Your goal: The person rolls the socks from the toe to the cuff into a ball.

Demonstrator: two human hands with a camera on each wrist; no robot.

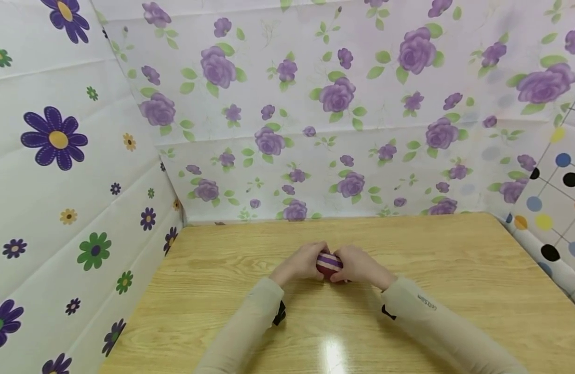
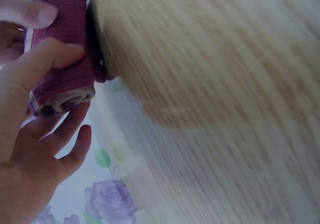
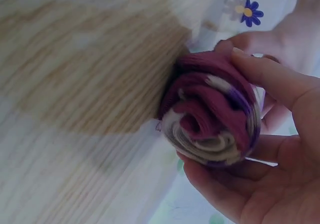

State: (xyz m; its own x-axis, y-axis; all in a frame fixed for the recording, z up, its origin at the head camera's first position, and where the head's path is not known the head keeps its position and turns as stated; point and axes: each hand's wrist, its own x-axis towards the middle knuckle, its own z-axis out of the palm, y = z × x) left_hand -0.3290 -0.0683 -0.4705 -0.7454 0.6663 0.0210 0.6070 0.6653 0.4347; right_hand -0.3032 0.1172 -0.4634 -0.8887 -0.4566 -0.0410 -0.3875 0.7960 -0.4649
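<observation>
A rolled-up pair of knitted socks, maroon with white and purple stripes, is held between both hands near the middle of the table. On its left end, my left hand grips it with the thumb on the near side. The right hand grips the opposite end, thumb also toward me. In the left wrist view, the left thumb presses the maroon knit of the socks, while some fingers spread below. The spiral end of the roll shows in the right wrist view, with the right fingers curved around it.
The wooden table reaches back to a wall hung with purple-rose cloth. Daisy-patterned cloth stands along the left side, dotted cloth along the right. A dark band shows under the left sleeve.
</observation>
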